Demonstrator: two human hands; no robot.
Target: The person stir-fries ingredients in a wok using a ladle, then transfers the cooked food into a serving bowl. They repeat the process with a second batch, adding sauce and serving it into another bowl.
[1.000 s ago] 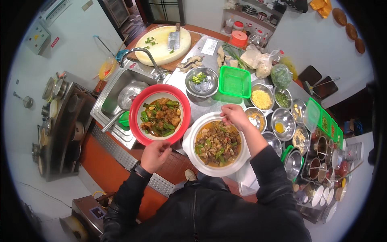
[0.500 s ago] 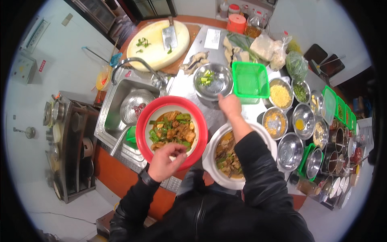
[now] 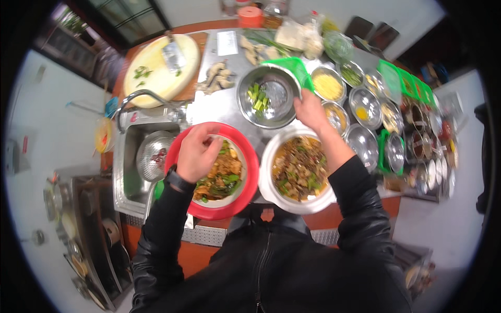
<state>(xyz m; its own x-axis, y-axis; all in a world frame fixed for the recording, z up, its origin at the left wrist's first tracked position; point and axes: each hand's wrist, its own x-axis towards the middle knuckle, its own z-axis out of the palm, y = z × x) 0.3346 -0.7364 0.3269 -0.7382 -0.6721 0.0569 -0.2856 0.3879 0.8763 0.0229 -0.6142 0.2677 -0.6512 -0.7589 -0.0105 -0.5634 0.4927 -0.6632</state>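
Observation:
My right hand (image 3: 311,112) grips the right rim of a steel bowl (image 3: 279,96) with cut green pieces (image 3: 258,97) in its left part. The bowl appears raised and partly covers a green plastic basket (image 3: 293,67). My left hand (image 3: 197,152) hovers over the left side of a red-rimmed dish (image 3: 249,180), fingers loosely bent, thumb apart, nothing visible in them. That dish holds cooked meat and green peppers (image 3: 224,177), partly hidden by the hand. Beside it, below my right hand, stands a white pot (image 3: 266,180) of chopped, saucy food (image 3: 300,169).
A metal sink (image 3: 122,180) with a strainer (image 3: 151,151) lies left. Behind it, a round cutting board (image 3: 172,83) bears a cleaver (image 3: 172,56) and green scraps. Several steel bowls, including one with yellow shreds (image 3: 327,86), crowd the right. Mushroom-like pieces (image 3: 216,78) lie at the back.
My right hand has closed on the steel bowl's rim, and the bowl looks lifted, now overlapping the basket. My left hand has moved from the dish's near edge to its left side. The view has shifted.

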